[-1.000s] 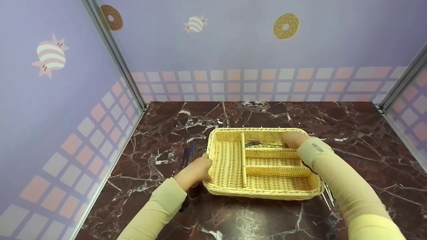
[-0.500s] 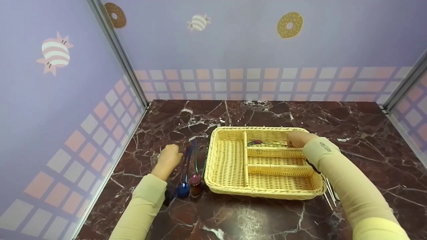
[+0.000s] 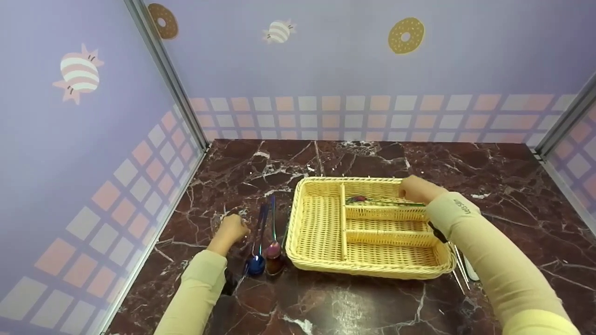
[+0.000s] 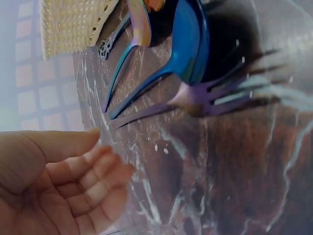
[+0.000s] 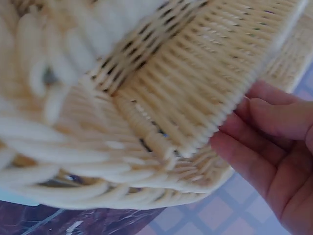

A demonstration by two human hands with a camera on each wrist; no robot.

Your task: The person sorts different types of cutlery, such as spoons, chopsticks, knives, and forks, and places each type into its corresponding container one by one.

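A pale yellow wicker basket [image 3: 318, 228] with divided compartments sits mid-table. In its back right compartment lies a utensil with a dark red end [image 3: 358, 199] and a thin green handle [image 3: 405, 204]. My right hand [image 3: 421, 190] is over that compartment's right end; in the right wrist view, its bent fingers [image 5: 244, 147] hold nothing beside a woven divider [image 5: 195, 78]. My left hand [image 3: 229, 232] hovers left of the cutlery, fingers loosely curled around nothing. Nearby are a purple fork [image 4: 193, 100], blue spoon [image 4: 183, 44] and pinkish spoon [image 4: 141, 27].
Thin silver rods [image 3: 458, 270] and a white-ended item [image 3: 471, 271] lie by the basket's right front corner, partly hidden by my right arm. The dark marbled table [image 3: 354, 307] is bounded by lilac panels [image 3: 326, 56] at the back and sides.
My left hand let go of the basket's left rim and moved left past the spoons, then slightly toward me. My right hand rose a little, uncovering more of the green handle.
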